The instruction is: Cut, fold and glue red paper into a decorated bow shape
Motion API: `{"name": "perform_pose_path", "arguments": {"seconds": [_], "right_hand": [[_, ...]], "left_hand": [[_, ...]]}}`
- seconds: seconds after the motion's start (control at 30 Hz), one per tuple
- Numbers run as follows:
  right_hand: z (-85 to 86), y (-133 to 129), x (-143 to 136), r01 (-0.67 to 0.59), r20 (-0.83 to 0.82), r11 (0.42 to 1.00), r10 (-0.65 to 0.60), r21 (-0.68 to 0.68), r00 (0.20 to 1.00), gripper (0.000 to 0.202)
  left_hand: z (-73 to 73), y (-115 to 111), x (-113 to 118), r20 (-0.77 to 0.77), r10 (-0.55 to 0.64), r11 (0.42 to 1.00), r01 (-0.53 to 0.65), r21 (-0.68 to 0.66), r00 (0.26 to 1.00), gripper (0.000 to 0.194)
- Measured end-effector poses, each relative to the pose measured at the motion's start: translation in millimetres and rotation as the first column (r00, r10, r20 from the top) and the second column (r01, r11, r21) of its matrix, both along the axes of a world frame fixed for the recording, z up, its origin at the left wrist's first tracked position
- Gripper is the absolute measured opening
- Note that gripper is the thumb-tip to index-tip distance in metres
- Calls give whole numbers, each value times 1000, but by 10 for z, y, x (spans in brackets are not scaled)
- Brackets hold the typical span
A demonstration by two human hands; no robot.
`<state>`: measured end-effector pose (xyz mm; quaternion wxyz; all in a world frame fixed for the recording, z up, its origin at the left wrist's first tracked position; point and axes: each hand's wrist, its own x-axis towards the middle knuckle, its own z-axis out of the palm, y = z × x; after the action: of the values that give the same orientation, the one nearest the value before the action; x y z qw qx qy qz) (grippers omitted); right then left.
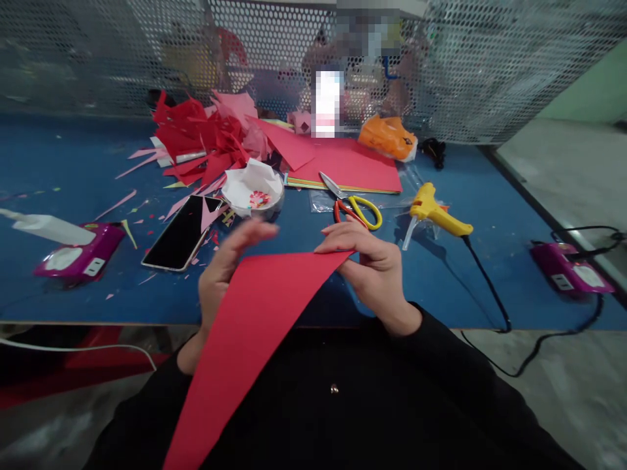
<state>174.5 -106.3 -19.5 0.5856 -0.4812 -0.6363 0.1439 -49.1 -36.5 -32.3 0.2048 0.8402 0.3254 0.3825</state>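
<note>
A large red sheet of paper [255, 320], triangular in outline, slants down from the table edge toward my lap. My right hand [369, 264] pinches its upper right corner between thumb and fingers. Behind the sheet's left edge is my left hand [228, 267], its fingers slightly blurred and held apart above the top edge; the paper hides part of the palm. Just beyond my right hand lie scissors [350, 202] with yellow and red handles, their blades apart. A stack of coloured paper [353, 163], red on top, rests behind them.
Red and pink paper scraps [206, 137] pile up at the back left. A phone [179, 232] and a paper-lined bowl [255, 189] sit on the left. To the right are a corded yellow glue gun [435, 212], an orange packet [389, 137] and a purple power socket [571, 267].
</note>
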Motion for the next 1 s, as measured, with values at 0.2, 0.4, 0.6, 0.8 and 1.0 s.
{"name": "perform_pose_path", "arguments": {"seconds": [0.2,0.4,0.6,0.8,1.0], "right_hand": [[123,-92,76,121,405,970,-199,209,892,28],[92,-232,155,-142,737,936,-156,324,658,23],[-274,-358,159,-129,765,992,98,-19,636,28],[-401,-452,121,-40,555,980,144,-196,819,33],[-277,-392,20,118,259,913,-14,-392,966,14]], "left_hand": [[64,-100,165,130,-62,942,15,334,990,29],[-14,-130,-12,-73,52,741,11,671,996,40],[-201,-156,-97,-410,-198,854,362,373,890,37],[-280,-205,-302,-382,-165,948,253,193,909,23],[-261,-190,-324,-211,30,994,-7,106,977,6]]}}
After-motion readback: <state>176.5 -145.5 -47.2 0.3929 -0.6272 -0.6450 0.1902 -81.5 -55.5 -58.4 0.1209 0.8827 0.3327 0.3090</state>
